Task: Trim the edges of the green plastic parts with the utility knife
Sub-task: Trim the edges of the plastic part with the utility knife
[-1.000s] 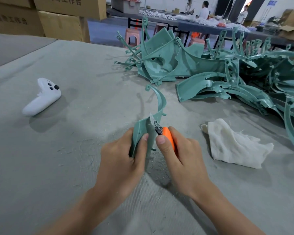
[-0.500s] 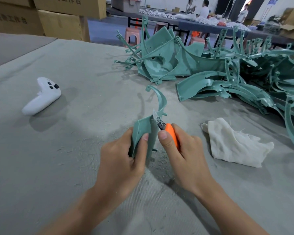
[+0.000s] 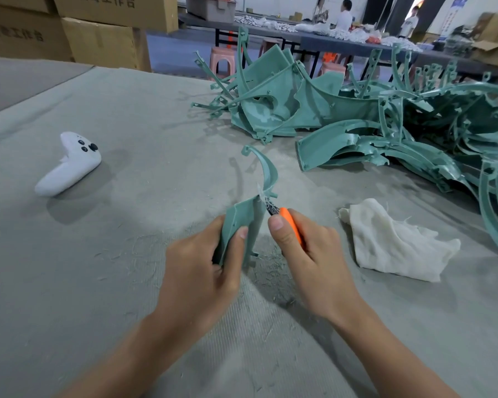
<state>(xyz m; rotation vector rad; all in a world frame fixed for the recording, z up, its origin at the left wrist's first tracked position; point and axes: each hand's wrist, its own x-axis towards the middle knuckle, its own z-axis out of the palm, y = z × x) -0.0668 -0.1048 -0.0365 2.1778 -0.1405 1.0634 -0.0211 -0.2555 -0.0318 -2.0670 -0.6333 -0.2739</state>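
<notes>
Two grips share the work: the left grip [image 3: 199, 277] curls round the green part [image 3: 242, 216], holding it upright over the counter [image 3: 112, 282] so its edge faces the knife [image 3: 291, 224] clenched in the right grip [image 3: 314, 254]

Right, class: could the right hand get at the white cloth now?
Likely yes: only bare table lies between the right hand and the white cloth, though it grips the utility knife.

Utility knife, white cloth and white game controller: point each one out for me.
Utility knife [image 3: 291, 223]: head view, on its orange handle.
White cloth [image 3: 397, 242]: head view, on the middle of its crumpled fabric.
White game controller [image 3: 72, 168]: head view, on its body below the buttons.
</notes>
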